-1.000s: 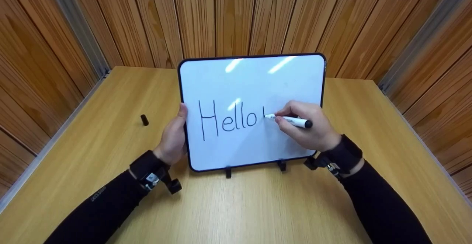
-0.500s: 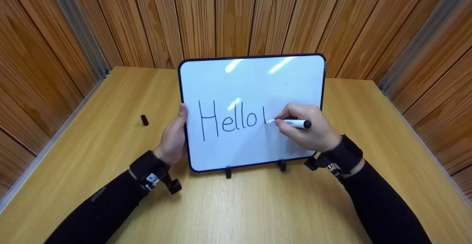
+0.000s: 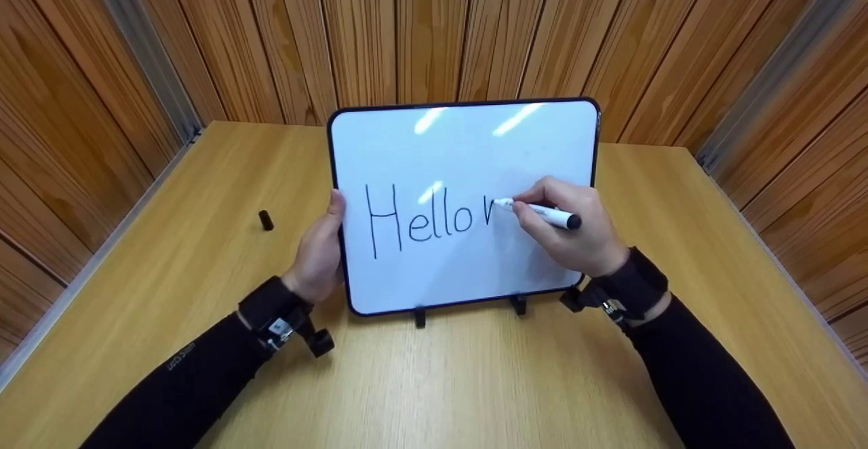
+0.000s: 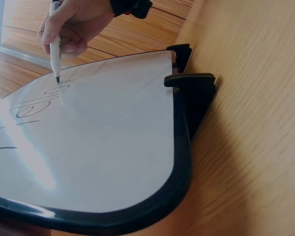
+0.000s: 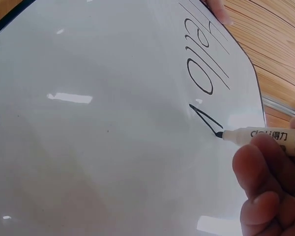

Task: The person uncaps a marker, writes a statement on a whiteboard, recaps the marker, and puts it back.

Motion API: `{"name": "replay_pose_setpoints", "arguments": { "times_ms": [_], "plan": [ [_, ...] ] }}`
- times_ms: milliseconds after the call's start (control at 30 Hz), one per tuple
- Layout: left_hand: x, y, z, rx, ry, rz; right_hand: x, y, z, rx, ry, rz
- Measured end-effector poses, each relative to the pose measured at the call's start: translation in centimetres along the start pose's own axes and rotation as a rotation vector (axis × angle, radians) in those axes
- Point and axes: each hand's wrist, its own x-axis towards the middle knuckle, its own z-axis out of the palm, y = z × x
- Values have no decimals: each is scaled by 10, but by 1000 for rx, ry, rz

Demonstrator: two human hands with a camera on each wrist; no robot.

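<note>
A black-framed whiteboard leans tilted back on a stand, with "Hello" written across it and a narrow V-like stroke after the word. My right hand pinches a white whiteboard marker with a black end. Its dark tip meets the board at the top of the new stroke, as the right wrist view shows on the marker. My left hand grips the board's left edge, thumb at the frame; its other fingers are hidden behind the board.
A small black marker cap lies on the wooden table left of the board. Two black stand hooks hold the board's lower edge. Wood-panelled walls stand behind and on both sides.
The right hand has drawn the upright stroke down to its foot, then moved up and right, adding a slanted line. The left hand and board have stayed in place.
</note>
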Motion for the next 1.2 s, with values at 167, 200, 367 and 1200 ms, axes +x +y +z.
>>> {"name": "replay_pose_setpoints", "arguments": {
  "times_ms": [167, 200, 367, 1200],
  "plan": [
    [0, 0, 0, 1, 12, -4, 0, 0, 1, -13, 26, -8],
    [0, 0, 0, 1, 14, -6, 0, 1, 1, -14, 29, -10],
    [0, 0, 0, 5, 14, -6, 0, 1, 1, -13, 32, -12],
    [-1, -1, 0, -8, 7, -9, -3, 0, -4, 2, -120, 72]
  ]
}}
